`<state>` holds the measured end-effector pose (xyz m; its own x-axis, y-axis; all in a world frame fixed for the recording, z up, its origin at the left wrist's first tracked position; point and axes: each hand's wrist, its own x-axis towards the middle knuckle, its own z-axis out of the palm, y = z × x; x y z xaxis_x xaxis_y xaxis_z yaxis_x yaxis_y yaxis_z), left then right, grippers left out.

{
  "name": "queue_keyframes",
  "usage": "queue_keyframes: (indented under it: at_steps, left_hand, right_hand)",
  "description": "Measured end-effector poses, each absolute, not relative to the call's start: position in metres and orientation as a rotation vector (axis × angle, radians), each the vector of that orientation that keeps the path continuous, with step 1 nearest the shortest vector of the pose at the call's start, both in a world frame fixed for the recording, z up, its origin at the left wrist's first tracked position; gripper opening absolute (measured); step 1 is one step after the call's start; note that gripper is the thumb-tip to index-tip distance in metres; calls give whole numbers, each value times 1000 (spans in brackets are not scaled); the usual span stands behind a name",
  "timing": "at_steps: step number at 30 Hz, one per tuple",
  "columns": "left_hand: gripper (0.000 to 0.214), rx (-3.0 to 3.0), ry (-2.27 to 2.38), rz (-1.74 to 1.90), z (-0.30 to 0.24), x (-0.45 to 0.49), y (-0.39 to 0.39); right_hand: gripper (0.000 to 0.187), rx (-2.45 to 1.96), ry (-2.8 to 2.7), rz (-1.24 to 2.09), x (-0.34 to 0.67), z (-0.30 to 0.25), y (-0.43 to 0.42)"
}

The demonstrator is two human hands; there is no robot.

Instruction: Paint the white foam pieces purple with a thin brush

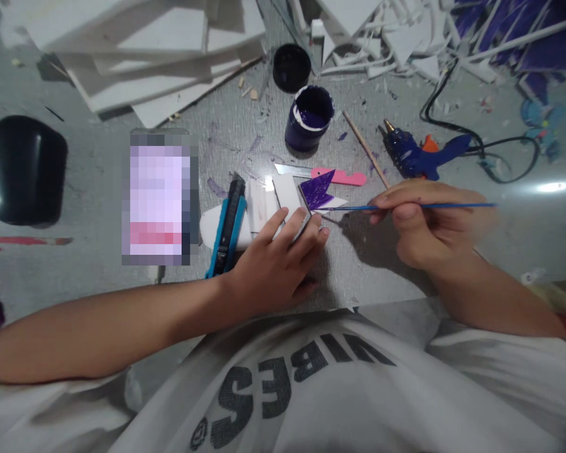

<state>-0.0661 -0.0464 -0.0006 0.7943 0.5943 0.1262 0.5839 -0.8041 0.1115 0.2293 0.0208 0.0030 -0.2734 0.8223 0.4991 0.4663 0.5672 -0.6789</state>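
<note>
White T-shirt with dark lettering was nearest, filling the bottom edge. Both bare forearms reached from it out over the grey table.

Left hand: fingers spread and laid flat on the white foam pieces, fingertips touching the near edge of the small purple-painted foam piece. It gripped nothing, only pressed down.

Right hand: thumb and fingers pinched tight on a thin blue paintbrush. The handle ran out to the right and the tip lay at the near right edge of the purple-painted piece. The hand looked slightly motion-blurred.

The painted piece sat mid-table between the two hands, just right of the white pieces.

Nearby:
- teal-and-black utility knife just left of the left hand, lying across the white foam
- pink-handled blade just beyond the painted piece
- open jar of purple paint farther out, with its black lid beyond that
- wooden stick between the jar and the blue glue gun, whose cable trailed right
- blurred phone left of the knife
- black rounded object at far left
- stacked white foam boards far left, with offcut scraps far right
</note>
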Motion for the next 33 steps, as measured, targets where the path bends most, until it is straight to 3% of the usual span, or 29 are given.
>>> queue_keyframes:
  at_steps: [13, 19, 25, 33]
  left_hand:
    - [85, 2885, 960, 212, -1, -67, -48]
    - [85, 2914, 960, 197, -1, -66, -48]
    - [81, 2915, 955, 248, -2, -66, -48]
    - [88, 2955, 949, 266, -4, -66, -49]
  right_hand:
    - [22, -891, -1665, 541, 218, -4, 29]
    - [35, -966, -1592, 448, 212, -6, 32]
    - [17, -909, -1673, 511, 216, -3, 28]
    - [22, -948, -1729, 629, 225, 1, 26]
